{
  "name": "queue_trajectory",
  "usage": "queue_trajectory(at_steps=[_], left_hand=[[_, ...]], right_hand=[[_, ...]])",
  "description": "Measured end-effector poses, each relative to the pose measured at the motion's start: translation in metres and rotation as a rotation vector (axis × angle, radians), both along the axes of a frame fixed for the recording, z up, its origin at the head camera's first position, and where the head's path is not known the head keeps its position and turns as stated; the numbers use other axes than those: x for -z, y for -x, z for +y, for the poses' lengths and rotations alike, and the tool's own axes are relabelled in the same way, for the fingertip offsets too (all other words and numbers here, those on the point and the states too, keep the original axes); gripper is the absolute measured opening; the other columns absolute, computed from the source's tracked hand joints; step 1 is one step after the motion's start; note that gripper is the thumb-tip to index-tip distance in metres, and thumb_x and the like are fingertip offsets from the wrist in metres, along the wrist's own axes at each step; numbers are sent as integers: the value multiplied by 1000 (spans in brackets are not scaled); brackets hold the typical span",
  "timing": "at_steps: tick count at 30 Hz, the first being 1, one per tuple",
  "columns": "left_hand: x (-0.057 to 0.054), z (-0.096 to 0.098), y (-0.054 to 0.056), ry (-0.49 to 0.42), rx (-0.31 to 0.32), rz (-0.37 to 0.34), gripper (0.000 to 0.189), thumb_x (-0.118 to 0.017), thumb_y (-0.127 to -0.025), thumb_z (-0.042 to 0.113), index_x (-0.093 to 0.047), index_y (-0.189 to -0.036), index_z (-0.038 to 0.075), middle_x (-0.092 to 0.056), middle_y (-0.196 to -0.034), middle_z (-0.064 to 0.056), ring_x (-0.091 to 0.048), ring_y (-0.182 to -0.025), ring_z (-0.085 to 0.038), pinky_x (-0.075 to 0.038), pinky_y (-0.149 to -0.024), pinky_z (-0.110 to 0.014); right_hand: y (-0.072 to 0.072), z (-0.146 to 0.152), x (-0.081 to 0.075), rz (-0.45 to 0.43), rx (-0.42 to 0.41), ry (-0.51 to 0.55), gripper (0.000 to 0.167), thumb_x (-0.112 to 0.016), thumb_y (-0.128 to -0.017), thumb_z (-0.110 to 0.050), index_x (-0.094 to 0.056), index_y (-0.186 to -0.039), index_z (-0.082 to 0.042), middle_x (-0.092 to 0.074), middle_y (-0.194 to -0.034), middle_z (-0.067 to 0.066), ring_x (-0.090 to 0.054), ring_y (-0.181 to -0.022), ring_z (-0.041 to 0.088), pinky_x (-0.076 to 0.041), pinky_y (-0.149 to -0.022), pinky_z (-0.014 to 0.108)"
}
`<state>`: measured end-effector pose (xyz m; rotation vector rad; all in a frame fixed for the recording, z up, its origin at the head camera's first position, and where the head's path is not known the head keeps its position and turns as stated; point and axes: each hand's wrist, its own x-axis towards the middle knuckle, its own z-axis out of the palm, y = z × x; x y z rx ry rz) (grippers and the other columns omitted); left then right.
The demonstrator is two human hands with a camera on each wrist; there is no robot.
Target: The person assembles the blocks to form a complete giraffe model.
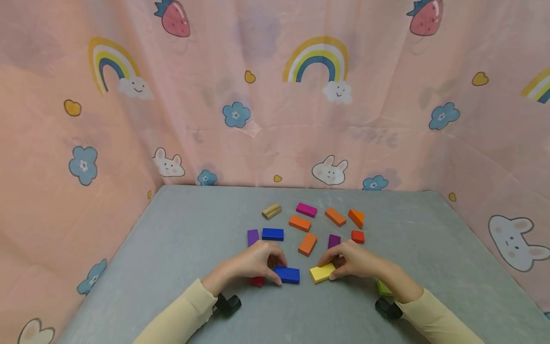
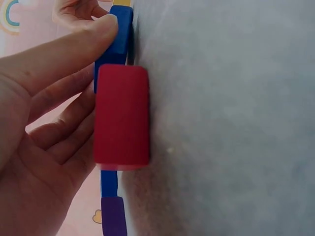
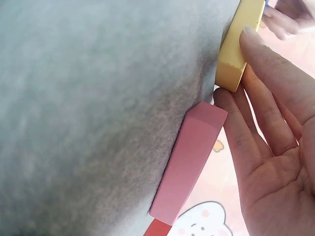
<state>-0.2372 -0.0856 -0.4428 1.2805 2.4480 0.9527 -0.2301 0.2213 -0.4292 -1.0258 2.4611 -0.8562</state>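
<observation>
My left hand (image 1: 258, 260) pinches the left end of a blue block (image 1: 288, 274) between thumb and fingers, as the left wrist view also shows. A yellow block (image 1: 322, 273) is pinched in my right hand (image 1: 354, 259), a short gap to the right of the blue one. Close by the left palm stands a red block (image 2: 122, 117), mostly covered by that hand in the head view. A pink block (image 3: 189, 164) lies beside the right hand's fingers and is hidden from the head view.
Farther back on the grey table (image 1: 206, 210) lie a second blue block (image 1: 272, 234), a purple block (image 1: 252, 237), several orange blocks (image 1: 307, 244), a magenta block (image 1: 306, 209) and a wooden piece (image 1: 271, 211). A green block (image 1: 384, 288) sits under the right forearm. A printed curtain (image 1: 266, 148) closes off the back.
</observation>
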Motion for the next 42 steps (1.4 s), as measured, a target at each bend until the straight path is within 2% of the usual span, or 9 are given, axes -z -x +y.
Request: queue_trajectory(at_steps=[6,20,30,34,38,40,42], left_hand=[[2,-1,-1,28,6,-7,30,-84,-70,26,-70,-96,18,-67,-91,11,-58,-79,4,-50,-71,-14],[5,-2,-4,56,11,28,31,-85,-68,29,-70,-93,18,-67,-88,11,-58,-78,5,-49,-70,-11],[3,-3,-3,53,14,38,32,-85,-69,31,-70,-93,17,-67,-88,10,-58,-78,3,-49,-71,-12],[-4,-9,-3,51,-15,42,34,-81,-73,36,-70,-97,15,-67,-93,6,-59,-84,-1,-50,-75,-15],[-18,-19,-7,49,-48,94,31,-75,-81,33,-71,-104,13,-67,-99,0,-61,-91,-8,-52,-80,-22],[-23,-23,-11,59,-19,143,27,-71,-85,29,-71,-107,14,-69,-103,2,-62,-96,-7,-52,-83,-23],[-27,-26,-17,63,38,178,25,-69,-88,25,-70,-110,14,-69,-108,4,-62,-101,-5,-50,-87,-20]], right_hand=[[0,0,2,-18,-10,2,28,-77,-79,-22,-72,-106,-20,-70,-104,-9,-63,-95,6,-54,-83,26],[-2,0,4,-24,-7,7,28,-77,-79,-22,-71,-106,-22,-70,-104,-9,-63,-95,6,-53,-82,24],[-2,-1,1,-8,-8,11,29,-77,-79,-21,-71,-107,-20,-70,-104,-8,-63,-96,7,-54,-83,30],[-1,-1,0,-2,-12,9,29,-77,-79,-21,-71,-108,-19,-70,-105,-7,-63,-96,6,-55,-84,30],[-1,-1,0,5,-18,12,29,-77,-79,-21,-71,-108,-19,-69,-105,-7,-63,-96,6,-55,-83,30],[-1,-1,0,8,-21,18,29,-77,-79,-20,-71,-107,-18,-70,-105,-6,-63,-96,7,-54,-83,30],[-2,0,0,14,-23,22,28,-77,-79,-20,-71,-107,-18,-70,-105,-5,-64,-95,7,-54,-83,30]])
